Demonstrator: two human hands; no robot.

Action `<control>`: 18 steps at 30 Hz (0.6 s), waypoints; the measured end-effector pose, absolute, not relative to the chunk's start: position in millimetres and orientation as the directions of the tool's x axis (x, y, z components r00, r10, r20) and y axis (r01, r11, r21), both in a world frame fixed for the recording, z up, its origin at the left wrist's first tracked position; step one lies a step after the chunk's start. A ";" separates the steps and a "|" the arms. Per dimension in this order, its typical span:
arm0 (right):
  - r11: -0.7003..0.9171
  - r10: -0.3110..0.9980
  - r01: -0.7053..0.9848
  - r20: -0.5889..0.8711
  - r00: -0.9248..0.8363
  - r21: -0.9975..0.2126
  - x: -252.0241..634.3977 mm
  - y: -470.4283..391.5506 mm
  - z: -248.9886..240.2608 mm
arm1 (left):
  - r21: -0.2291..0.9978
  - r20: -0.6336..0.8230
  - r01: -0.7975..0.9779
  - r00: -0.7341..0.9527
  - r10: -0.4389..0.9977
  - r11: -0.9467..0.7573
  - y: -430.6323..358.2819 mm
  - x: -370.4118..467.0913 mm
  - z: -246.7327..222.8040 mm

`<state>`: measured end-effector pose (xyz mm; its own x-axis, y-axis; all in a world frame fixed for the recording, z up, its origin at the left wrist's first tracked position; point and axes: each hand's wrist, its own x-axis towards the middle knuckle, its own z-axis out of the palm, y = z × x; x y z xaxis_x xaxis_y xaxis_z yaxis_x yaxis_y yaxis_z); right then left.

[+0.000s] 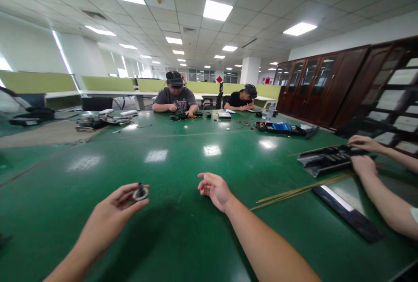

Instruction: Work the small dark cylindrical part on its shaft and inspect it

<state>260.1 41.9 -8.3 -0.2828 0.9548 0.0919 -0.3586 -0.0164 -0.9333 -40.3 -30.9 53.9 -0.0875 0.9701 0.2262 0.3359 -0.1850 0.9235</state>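
Observation:
My left hand (119, 205) holds a small round piece (140, 193), pale at the rim with a dark centre, between thumb and fingers above the green table (183, 155). To its right, my right hand (215, 190) is raised over the table with its fingers loosely curled and partly apart. Nothing shows between those fingers. A wide gap separates the two hands.
At the right, another person's hands (365, 164) touch a black and silver assembly (326, 160). Thin yellowish rods (294, 194) and a dark flat bar (348, 214) lie nearby. Two people sit across the table, near a black tray (284, 130). Electronic parts (104, 119) lie at the far left.

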 end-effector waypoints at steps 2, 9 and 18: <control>0.055 0.970 -0.313 0.125 -0.210 -0.948 260.6 45.2 -9.3 | 0.943 0.213 0.251 0.054 0.976 -0.219 -6.1 -7.4 48.0; 0.270 0.961 -0.062 0.272 -0.043 -0.961 256.9 47.1 -17.4 | 0.823 0.311 0.400 0.278 0.909 -0.404 35.9 61.4 10.4; 0.388 0.922 0.363 0.357 -0.153 -0.847 251.6 36.2 -15.0 | 0.825 0.350 0.380 0.237 0.906 -0.418 39.5 47.3 -9.0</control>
